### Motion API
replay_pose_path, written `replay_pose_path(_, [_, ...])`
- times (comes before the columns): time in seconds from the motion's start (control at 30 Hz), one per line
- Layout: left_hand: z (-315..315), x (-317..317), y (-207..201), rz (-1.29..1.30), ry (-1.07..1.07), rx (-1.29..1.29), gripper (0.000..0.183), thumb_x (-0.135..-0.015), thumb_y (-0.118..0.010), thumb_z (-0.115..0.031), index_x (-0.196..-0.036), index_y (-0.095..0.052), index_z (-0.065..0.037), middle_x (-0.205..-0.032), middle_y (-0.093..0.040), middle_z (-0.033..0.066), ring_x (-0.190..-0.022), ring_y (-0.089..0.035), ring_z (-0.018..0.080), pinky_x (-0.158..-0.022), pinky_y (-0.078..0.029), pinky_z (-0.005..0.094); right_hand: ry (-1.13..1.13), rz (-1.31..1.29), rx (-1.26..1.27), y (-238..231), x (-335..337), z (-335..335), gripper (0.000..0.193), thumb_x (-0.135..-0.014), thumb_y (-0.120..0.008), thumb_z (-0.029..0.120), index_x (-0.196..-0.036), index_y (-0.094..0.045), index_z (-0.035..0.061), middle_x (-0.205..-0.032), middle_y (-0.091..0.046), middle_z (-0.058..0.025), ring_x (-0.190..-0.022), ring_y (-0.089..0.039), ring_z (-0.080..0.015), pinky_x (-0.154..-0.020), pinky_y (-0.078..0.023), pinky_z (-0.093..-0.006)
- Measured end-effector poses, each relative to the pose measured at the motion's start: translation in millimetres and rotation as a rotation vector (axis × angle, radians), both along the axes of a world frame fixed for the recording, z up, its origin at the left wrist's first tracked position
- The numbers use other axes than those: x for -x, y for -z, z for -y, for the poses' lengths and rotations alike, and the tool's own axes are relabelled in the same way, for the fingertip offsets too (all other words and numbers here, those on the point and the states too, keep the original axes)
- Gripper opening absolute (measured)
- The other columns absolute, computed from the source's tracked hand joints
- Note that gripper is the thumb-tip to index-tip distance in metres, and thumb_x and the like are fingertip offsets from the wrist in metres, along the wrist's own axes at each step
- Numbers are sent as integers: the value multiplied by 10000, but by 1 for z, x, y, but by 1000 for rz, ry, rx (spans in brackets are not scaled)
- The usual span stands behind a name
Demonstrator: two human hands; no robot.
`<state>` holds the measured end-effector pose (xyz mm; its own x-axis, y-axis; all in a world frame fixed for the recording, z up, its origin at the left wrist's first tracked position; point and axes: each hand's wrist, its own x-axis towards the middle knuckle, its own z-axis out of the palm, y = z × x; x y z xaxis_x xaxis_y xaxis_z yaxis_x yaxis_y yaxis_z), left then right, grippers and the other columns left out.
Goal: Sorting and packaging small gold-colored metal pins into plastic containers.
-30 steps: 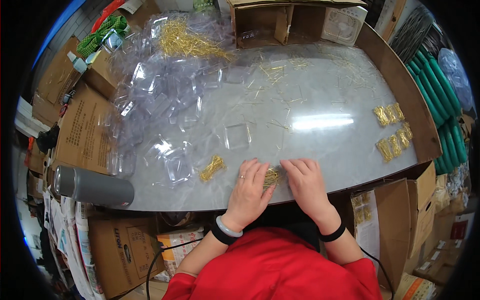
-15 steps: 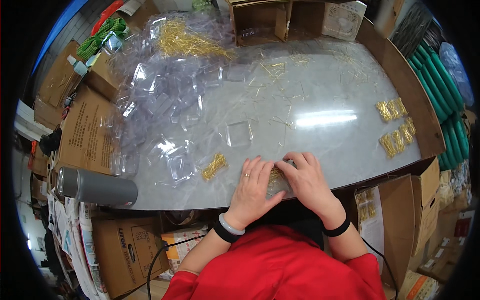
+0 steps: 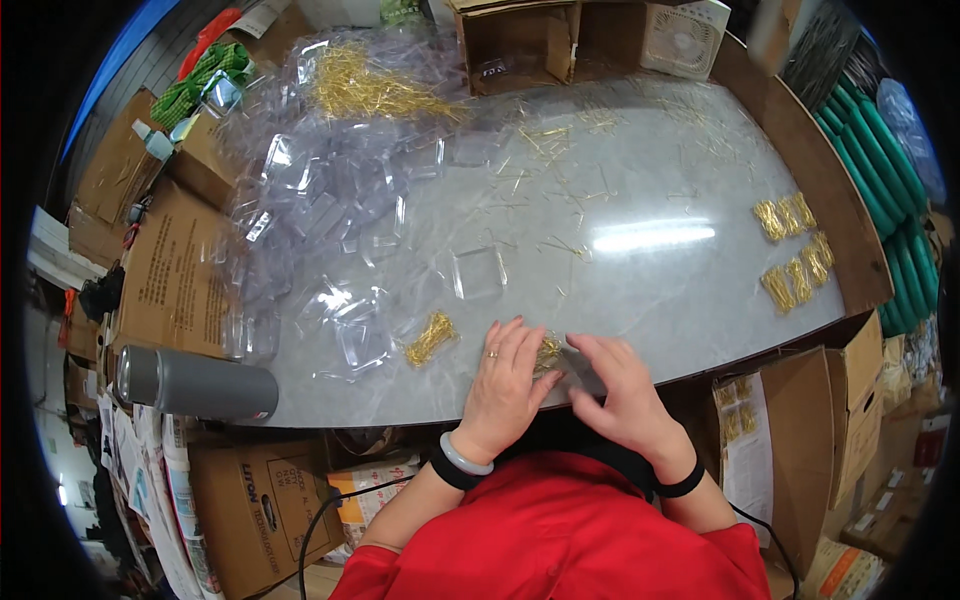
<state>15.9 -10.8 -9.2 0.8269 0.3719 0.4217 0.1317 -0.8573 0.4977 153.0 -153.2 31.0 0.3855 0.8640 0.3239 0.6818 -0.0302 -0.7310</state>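
At the table's near edge, my left hand [image 3: 505,372] lies with its fingers along a small bundle of gold wire pieces [image 3: 547,354] and its thumb at the bundle's lower end, gripping it. My right hand [image 3: 622,395], slightly blurred, is just right of that bundle, its fingers and thumb apart and nothing between them. Another gold wire bundle [image 3: 431,339] in clear plastic rests left of my left hand. Beyond it lie an open clear plastic box [image 3: 480,273] and another clear box [image 3: 362,340]. Loose gold wires [image 3: 566,246] are scattered farther up the table.
Many clear plastic boxes [image 3: 330,190] are heaped at the left, topped by a pile of gold wires [image 3: 375,85]. A grey bottle [image 3: 200,383] lies at the left edge. Several gold bundles [image 3: 797,284] sit at the right beside a cardboard wall [image 3: 845,230]. A white fan [image 3: 683,40] stands at the back.
My right hand has drawn off the bundle to the right and its fingers have spread. The left thumb has moved in against the bundle's lower end.
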Motion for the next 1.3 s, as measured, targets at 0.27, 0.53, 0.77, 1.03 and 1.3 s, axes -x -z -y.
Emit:
replay_pose_path(0.27, [-11,2,-3,17,78,235,757,-805,-743,-121,-1463,-397,19,-1391,-493,240,-1344,-455,421,-1203,-288,547,-127,250,57,10,-5,-22,705,-799,-793,141,-1428,-487,51,-1419,-526,-141,-1228,-530,-346,-1044,-423,-464])
replay_pose_path(0.53, [-23,20,-17,23,141,371,850,-786,-700,-74,-1537,-310,5,-1509,-397,247,-1395,-406,436,-1208,-300,476,-174,370,48,8,-5,-29,565,-872,-734,180,-1382,-537,36,-1448,-520,-135,-1333,-488,-350,-1118,-378,-476])
replay_pose_path(0.77, [3,60,-26,-101,-213,65,549,-817,-796,-124,-1308,-578,-9,-1292,-549,196,-1192,-536,401,-988,-453,452,-222,433,107,17,-4,-31,434,-937,-641,153,-1347,-559,37,-1424,-542,-127,-1392,-467,-318,-1178,-344,-488])
replay_pose_path(1.03, [0,53,-28,-72,-250,67,162,-866,-735,-77,-1012,-689,-22,-896,-652,142,-845,-627,362,-750,-500,431,-236,352,20,22,-7,-28,416,-917,-620,64,-1328,-563,32,-1367,-583,-122,-1291,-558,-331,-1137,-426,-453])
replay_pose_path(1.3, [-5,22,-29,-27,-93,129,112,-887,-683,-17,-999,-684,-7,-903,-659,158,-862,-646,362,-758,-508,433,-185,221,-12,23,-8,-27,475,-897,-637,21,-1358,-527,-7,-1339,-581,-186,-1243,-565,-378,-1099,-454,-454])
